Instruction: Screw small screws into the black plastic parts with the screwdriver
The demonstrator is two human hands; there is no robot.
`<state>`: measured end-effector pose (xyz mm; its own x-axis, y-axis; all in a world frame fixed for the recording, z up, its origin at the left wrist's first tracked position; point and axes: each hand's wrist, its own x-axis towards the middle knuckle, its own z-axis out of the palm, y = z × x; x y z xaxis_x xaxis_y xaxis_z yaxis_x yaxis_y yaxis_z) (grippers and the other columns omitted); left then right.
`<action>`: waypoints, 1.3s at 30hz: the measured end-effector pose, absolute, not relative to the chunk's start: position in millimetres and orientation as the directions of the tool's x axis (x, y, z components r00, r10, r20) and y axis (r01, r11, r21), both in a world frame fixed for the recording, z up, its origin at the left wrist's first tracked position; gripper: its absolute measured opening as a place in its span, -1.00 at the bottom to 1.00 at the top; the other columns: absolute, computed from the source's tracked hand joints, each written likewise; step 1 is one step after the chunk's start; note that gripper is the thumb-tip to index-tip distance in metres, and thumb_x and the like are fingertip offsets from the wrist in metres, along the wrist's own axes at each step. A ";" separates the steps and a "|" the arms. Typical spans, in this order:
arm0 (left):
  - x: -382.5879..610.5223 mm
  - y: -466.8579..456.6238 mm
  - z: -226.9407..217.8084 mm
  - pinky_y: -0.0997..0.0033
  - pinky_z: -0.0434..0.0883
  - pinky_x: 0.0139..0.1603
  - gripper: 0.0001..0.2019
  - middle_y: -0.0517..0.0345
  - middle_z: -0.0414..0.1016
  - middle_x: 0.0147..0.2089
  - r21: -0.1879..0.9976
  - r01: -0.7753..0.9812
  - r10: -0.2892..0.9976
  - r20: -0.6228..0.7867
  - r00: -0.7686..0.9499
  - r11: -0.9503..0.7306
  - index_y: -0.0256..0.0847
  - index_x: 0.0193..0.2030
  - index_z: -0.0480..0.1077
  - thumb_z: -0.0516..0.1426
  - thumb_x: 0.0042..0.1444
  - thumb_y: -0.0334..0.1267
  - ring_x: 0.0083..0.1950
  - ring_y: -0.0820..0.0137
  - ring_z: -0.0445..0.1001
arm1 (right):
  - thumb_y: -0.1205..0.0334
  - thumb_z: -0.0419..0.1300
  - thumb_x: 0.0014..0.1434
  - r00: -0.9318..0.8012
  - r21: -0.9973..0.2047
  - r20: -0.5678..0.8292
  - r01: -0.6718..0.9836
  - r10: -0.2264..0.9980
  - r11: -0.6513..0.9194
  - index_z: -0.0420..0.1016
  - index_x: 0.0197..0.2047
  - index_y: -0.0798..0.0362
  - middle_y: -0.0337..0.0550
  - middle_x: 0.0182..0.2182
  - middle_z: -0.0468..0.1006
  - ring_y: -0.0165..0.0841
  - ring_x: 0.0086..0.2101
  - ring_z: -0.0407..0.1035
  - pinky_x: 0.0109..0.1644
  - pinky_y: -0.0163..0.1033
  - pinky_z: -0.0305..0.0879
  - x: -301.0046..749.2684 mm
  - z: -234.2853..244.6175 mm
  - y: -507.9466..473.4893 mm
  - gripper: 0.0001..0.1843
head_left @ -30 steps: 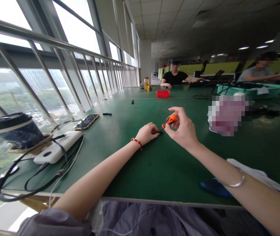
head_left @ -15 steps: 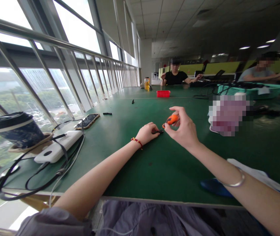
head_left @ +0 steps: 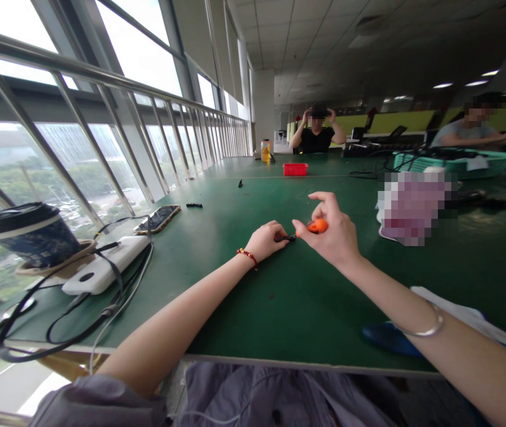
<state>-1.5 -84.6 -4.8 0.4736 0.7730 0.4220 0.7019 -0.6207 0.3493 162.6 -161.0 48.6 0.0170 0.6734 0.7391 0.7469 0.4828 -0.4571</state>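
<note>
My left hand (head_left: 268,240) rests on the green table with its fingers closed round a small black part (head_left: 285,238). In my right hand (head_left: 335,234) is a screwdriver with an orange and black handle (head_left: 317,226), gripped near the thumb while the index finger is raised. The screwdriver lies nearly level, its tip end pointing left at the black part. Whether the tip touches that part is too small to make out. Farther up the table lie two loose black pieces, a longer one (head_left: 194,205) and a smaller one (head_left: 240,184).
At the left are a phone (head_left: 159,219), a white power bank (head_left: 102,267) with cables and a lidded cup (head_left: 28,237). A red tray (head_left: 295,170) stands ahead; a teal basket (head_left: 461,166) is at right. Two people sit beyond, one with hands raised to the head.
My right hand has turned the screwdriver from a slant to a flatter pose, its handle slightly lower. My left hand stays put. The person opposite has raised both hands to the head.
</note>
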 end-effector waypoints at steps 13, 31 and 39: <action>-1.0 -85.7 -4.0 0.48 0.33 -0.34 -0.89 0.17 0.37 -0.34 0.348 0.702 0.772 0.428 0.470 -0.621 -0.25 -0.40 0.41 0.16 0.00 -0.25 -0.38 0.47 0.35 | 0.07 0.18 -0.08 0.012 -0.454 0.774 0.708 0.633 0.541 0.24 -0.06 0.01 -0.22 -0.36 0.44 -0.36 -0.45 0.34 -0.45 -0.31 0.17 163.7 46.1 -157.7 -0.51; -0.9 -86.4 -3.8 0.47 0.32 -0.34 -0.88 0.17 0.38 -0.34 0.354 0.715 0.786 0.419 0.455 -0.603 -0.25 -0.42 0.39 0.16 0.00 -0.24 -0.37 0.46 0.36 | 0.05 0.07 0.04 -0.067 -0.496 0.559 0.772 0.826 0.398 0.41 -0.24 -0.03 -0.32 -0.60 0.39 -0.39 -0.54 0.28 -0.47 -0.33 0.06 161.6 45.2 -156.2 -0.75; -2.3 -84.8 -2.7 0.45 0.36 -0.30 -0.88 0.15 0.43 -0.32 0.398 0.724 0.819 0.383 0.427 -0.564 -0.23 -0.38 0.44 0.18 -0.02 -0.22 -0.33 0.42 0.40 | 0.26 0.02 0.00 -0.036 -0.655 0.580 0.573 0.814 0.493 0.46 -0.60 0.07 -0.19 -0.56 0.50 -0.35 -0.46 0.36 -0.37 -0.30 0.17 190.1 66.1 -141.3 -0.74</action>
